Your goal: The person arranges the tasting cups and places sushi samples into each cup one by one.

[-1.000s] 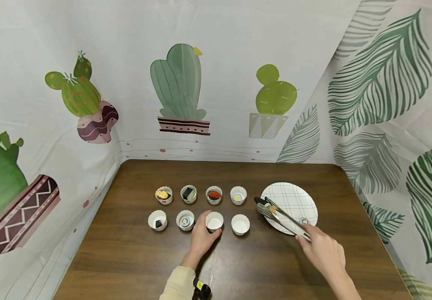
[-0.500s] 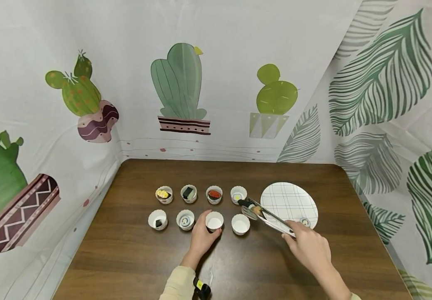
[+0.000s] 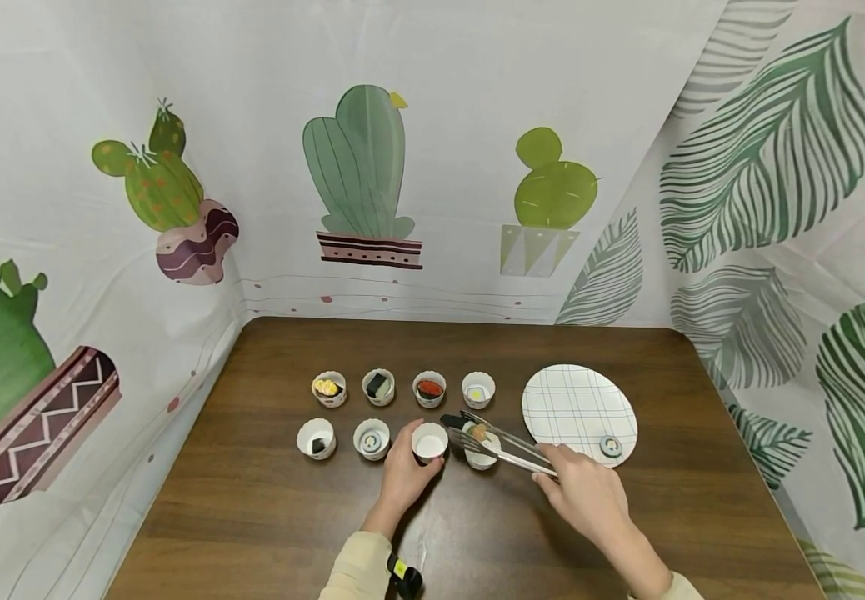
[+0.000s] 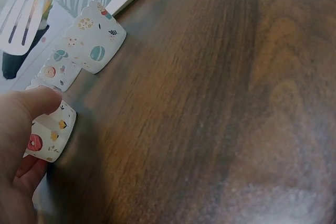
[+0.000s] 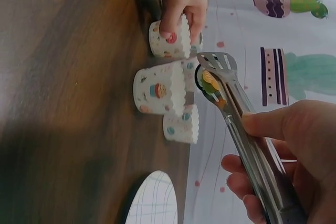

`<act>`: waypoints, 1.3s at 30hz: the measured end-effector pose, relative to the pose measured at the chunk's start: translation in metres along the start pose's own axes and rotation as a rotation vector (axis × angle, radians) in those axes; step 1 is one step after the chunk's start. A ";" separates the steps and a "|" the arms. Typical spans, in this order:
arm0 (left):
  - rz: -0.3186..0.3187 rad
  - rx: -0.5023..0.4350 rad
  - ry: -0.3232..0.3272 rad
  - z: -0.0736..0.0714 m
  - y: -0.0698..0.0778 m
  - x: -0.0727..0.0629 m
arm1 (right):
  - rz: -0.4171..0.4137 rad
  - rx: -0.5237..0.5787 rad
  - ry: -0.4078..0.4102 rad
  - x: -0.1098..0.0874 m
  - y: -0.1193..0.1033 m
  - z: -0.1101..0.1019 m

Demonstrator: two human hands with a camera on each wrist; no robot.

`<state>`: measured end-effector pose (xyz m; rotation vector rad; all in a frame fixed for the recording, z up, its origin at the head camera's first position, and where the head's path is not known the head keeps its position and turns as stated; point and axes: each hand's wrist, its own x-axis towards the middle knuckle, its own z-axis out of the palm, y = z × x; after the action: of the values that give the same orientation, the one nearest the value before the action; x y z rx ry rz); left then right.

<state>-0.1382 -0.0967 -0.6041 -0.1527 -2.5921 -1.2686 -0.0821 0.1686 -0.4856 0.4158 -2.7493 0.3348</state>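
My left hand (image 3: pixel 402 473) grips a white scalloped paper cup (image 3: pixel 429 442) in the front row, thumb and fingers on its sides. With my right hand (image 3: pixel 588 496) I hold metal tongs (image 3: pixel 515 450). Pinched in their slotted tips is a sushi piece (image 5: pixel 208 81), dark-wrapped with orange and green on it. In the head view the tongs' tips hang over the rightmost front cup (image 3: pixel 482 462) and reach toward the cup in my left hand. The right wrist view shows the sushi above the cup rims.
At the right a white grid-patterned plate (image 3: pixel 575 400) carries one round sushi roll (image 3: pixel 611 447). Other cups, such as the one with red topping (image 3: pixel 429 390) and the one with yellow topping (image 3: pixel 329 389), stand in two rows on the wooden table (image 3: pixel 290 517).
My right hand has moved left from over the plate, bringing the tongs and sushi piece above the front-row cups. The left hand has stayed on its cup.
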 end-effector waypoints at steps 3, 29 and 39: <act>-0.010 -0.003 -0.006 0.000 0.000 0.000 | -0.019 0.004 -0.009 0.002 -0.004 0.001; -0.017 0.022 -0.009 -0.001 0.001 0.002 | -0.054 -0.060 -0.150 0.026 -0.028 0.001; -0.004 0.022 0.010 0.000 -0.001 0.000 | -0.080 -0.061 -0.171 0.035 -0.034 0.002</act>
<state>-0.1383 -0.0968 -0.6048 -0.1367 -2.5982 -1.2393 -0.1033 0.1283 -0.4683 0.5605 -2.8896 0.2030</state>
